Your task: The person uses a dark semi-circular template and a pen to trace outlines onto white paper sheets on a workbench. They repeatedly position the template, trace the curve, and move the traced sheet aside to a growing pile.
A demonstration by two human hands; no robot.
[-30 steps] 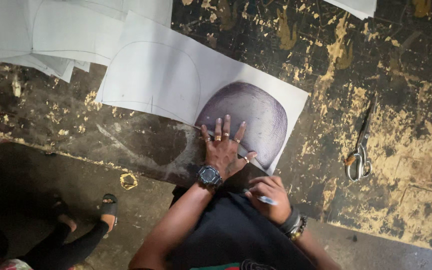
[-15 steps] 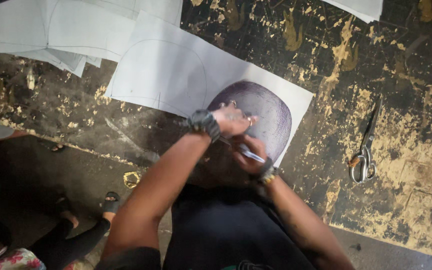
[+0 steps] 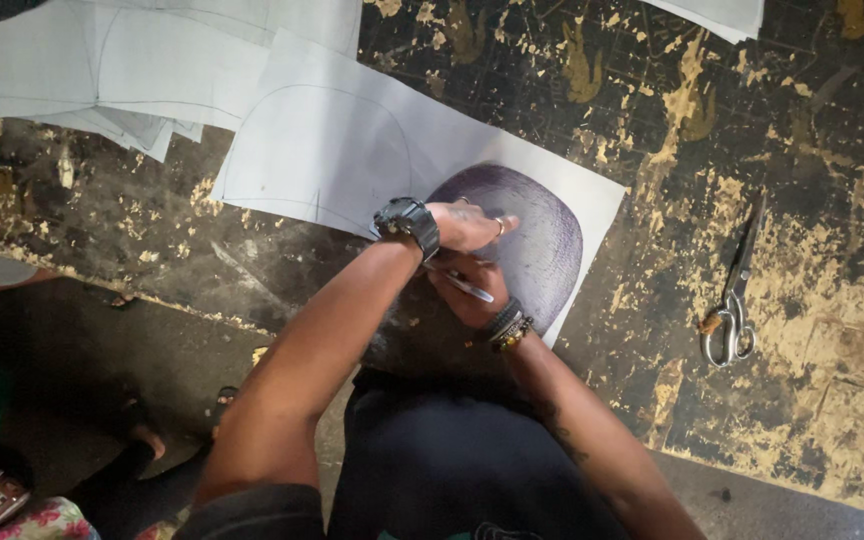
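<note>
Scarred black tabletop (image 3: 652, 120), its paint flaked through to yellow, carries everything I see from up here. At the near edge lies a white paper sheet (image 3: 352, 150), and on its right end sits a dark purple rounded piece (image 3: 552, 230), dome-shaped, flat on the paper. My left hand (image 3: 467, 225), wristwatch on, lies palm down across the piece's left side, fingers spread and pressing it flat, closed on nothing. Just beneath it my right hand (image 3: 467, 290) is curled around a slim pen (image 3: 462, 285); the tip seems to rest at the piece's near-left edge, though the left hand hides the contact. I judge the step as tracing the outline onto the paper. The next move calls for steady pressure and keeping the tip tight against the edge. Farther left more white sheets (image 3: 102, 70) overlap; scissors (image 3: 732, 300) lie well apart on the right.
</note>
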